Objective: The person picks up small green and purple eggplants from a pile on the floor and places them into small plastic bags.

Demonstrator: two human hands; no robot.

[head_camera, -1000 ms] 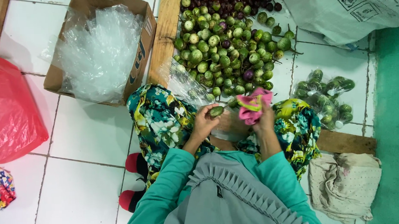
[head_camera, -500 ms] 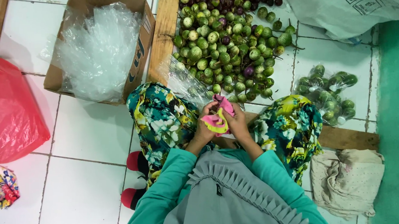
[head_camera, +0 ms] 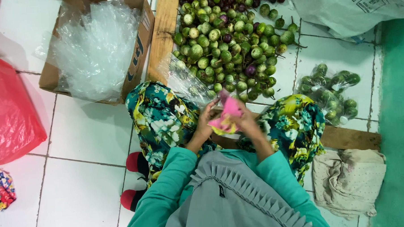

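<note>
Both hands [head_camera: 227,121] clasping pink cloth [head_camera: 229,113], long axis upright

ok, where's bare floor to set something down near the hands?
Free: white tiles between the cardboard box of clear plastic bags, the red plastic bag and the floral-trousered left knee. Also a tile strip between the pile of small green round fruits and the clear bagged fruits. Crowded: ahead of both hands, at the pink cloth.
</note>
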